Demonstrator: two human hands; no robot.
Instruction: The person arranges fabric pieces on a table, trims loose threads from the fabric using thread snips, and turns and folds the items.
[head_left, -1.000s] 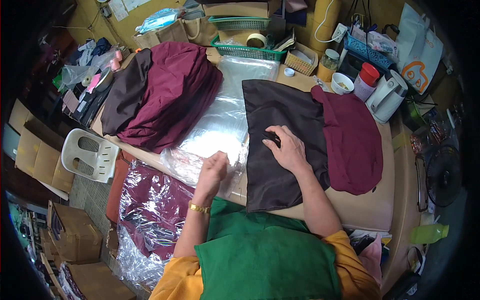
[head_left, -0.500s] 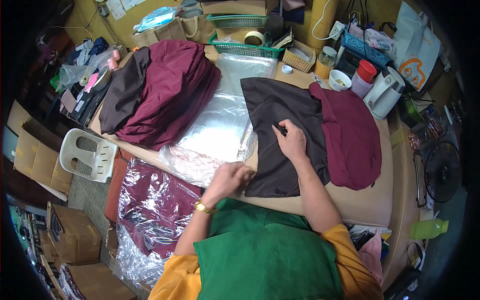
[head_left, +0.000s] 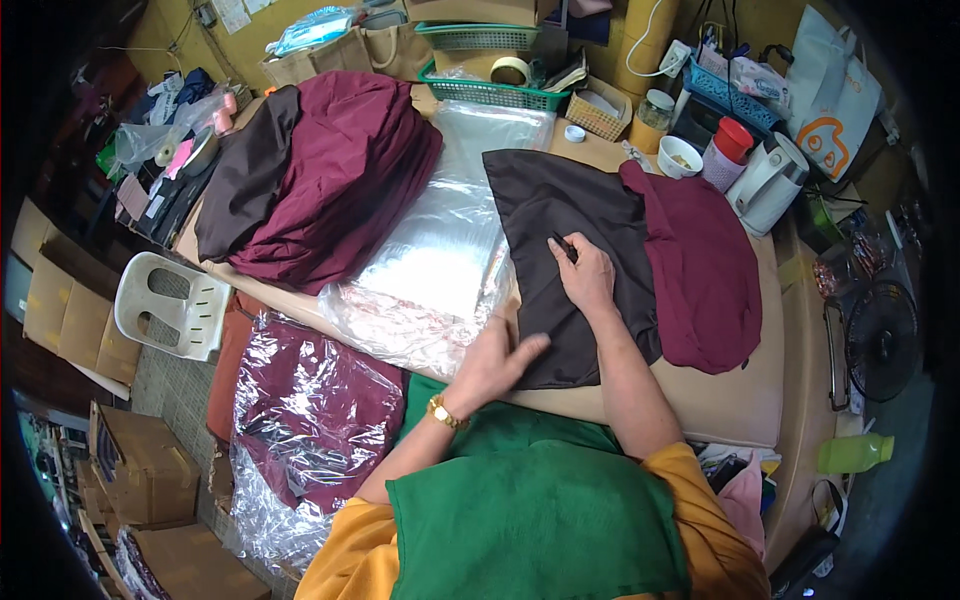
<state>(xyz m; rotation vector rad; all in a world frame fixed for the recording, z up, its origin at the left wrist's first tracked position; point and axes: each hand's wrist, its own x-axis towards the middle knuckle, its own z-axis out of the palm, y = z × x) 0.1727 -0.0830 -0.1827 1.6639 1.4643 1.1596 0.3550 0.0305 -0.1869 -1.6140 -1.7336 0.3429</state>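
A dark brown cloth [head_left: 540,200] lies spread on the table, with maroon fabric [head_left: 700,270] bunched along its right side. My right hand [head_left: 585,270] rests on the dark cloth, closed around a small black tool [head_left: 563,245] that is mostly hidden by the fingers. At the cloth's lower left edge is my left hand [head_left: 500,355], open with the thumb spread and partly blurred by motion. Beside it lies a stack of clear plastic bags [head_left: 420,280]. A big heap of maroon and dark fabric [head_left: 350,180] sits on the left of the table.
Green baskets [head_left: 470,95], a white bowl [head_left: 680,158], a red-lidded container [head_left: 730,150] and an electric kettle [head_left: 765,185] line the back. A white plastic chair [head_left: 200,330], cardboard boxes [head_left: 140,460] and plastic-wrapped maroon fabric [head_left: 310,420] are at left. A fan [head_left: 880,340] is at right.
My left hand has moved right to the dark cloth's lower edge and spread its fingers. My right hand has shifted slightly right, and the cloth's lower edge has moved up.
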